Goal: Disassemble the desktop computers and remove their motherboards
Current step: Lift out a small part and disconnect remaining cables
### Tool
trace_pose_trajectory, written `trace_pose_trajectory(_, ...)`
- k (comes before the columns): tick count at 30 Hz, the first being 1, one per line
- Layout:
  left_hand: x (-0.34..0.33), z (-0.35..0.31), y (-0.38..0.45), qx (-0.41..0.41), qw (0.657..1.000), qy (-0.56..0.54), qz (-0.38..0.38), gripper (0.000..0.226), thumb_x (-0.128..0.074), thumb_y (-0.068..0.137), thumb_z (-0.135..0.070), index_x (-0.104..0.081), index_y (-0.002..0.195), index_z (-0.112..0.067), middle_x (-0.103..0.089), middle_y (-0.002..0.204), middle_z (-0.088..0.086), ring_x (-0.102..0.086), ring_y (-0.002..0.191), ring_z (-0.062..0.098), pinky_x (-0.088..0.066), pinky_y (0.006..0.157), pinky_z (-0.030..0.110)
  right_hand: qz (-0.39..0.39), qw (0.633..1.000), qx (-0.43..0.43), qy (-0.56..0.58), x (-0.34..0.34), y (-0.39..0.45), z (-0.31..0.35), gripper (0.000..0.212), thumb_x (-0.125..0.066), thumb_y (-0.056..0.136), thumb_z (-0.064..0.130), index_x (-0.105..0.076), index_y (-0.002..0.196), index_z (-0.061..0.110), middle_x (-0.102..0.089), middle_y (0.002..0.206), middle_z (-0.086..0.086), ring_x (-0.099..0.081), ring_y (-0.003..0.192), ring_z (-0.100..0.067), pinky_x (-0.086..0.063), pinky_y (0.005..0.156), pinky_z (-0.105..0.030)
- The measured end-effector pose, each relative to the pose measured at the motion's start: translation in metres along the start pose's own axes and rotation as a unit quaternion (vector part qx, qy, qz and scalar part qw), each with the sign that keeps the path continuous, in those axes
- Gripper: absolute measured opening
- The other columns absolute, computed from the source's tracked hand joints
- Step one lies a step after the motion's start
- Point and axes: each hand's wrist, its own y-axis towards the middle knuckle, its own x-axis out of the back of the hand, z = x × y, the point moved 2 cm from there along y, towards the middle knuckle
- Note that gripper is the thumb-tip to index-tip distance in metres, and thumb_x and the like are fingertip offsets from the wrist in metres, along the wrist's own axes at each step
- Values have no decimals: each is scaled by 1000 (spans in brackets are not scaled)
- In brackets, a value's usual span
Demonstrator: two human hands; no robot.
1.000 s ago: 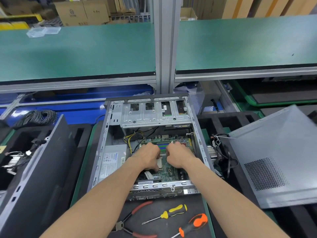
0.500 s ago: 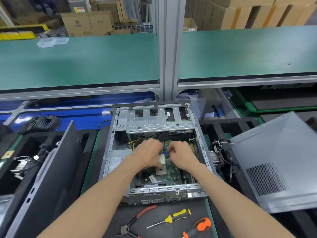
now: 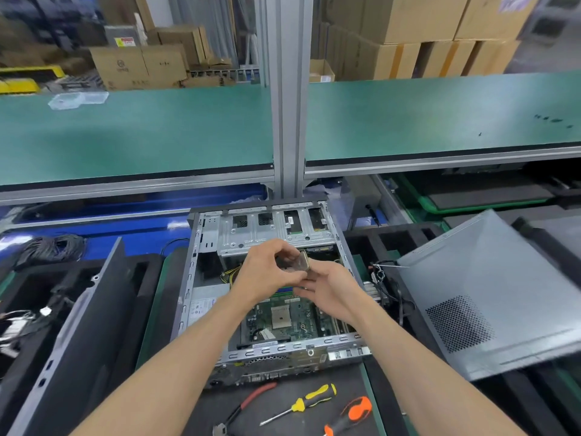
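Both hands raised over open case (image 3: 201,278), holding small square chip (image 3: 303,261) between them. Left hand (image 3: 267,272) fingers curled, pinching chip; right hand (image 3: 330,291) fingertips touching its lower edge, grip unclear. Motherboard (image 3: 289,319) in case, near front edge, socket bare. Pliers (image 3: 245,407) and 2 screwdrivers (image 3: 301,404) on mat before case. Side panel (image 3: 490,297) at right.
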Motion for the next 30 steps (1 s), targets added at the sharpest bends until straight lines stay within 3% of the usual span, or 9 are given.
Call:
trace_pose_trajectory(6,-1,-11,2,-25,1000,-10,-5,34,-88,69,-30,-69,98,-29,-69,93,-16,-63,93,1,-46,81,11,-65,996,53,0,8,-4,16,20,-65,96,12,-71,112,1,-71,91,-9,-64,81,-20,-53,77,-33)
trace_pose_trajectory(11,-6,-16,7,-27,1000,-12,5,37,-89,67,-40,-70,98,-34,-68,94,-20,-61,93,-2,-43,78,7,-126,986,103,-42,16,-6,28,15,-74,89,7,-74,102,0,-72,88,-15,-66,73,-22,-54,69,-31)
trace_pose_trajectory(15,-15,-15,17,-2,999,17,40,44,-90,65,-40,-69,104,-37,-67,99,-22,-57,95,-10,-38,77,1,-185,971,130,-79,30,-12,34,19,-73,89,4,-70,107,-3,-72,82,-16,-66,67,-20,-52,61,-27)
trace_pose_trajectory(21,-36,-5,25,-2,993,110,43,35,-79,83,-29,-68,116,-25,-65,109,-8,-57,101,11,-46,92,30,-262,949,163,-62,53,-19,47,13,-71,89,-1,-73,102,0,-72,80,-14,-61,59,-16,-47,52,-24)
trace_pose_trajectory(30,-71,-17,36,-85,983,154,44,35,-63,95,-20,-59,130,-24,-54,126,-7,-44,122,14,-36,105,33,-351,923,135,-75,110,-24,42,13,-73,86,-1,-78,95,9,-77,85,-10,-63,63,-14,-47,54,-25)
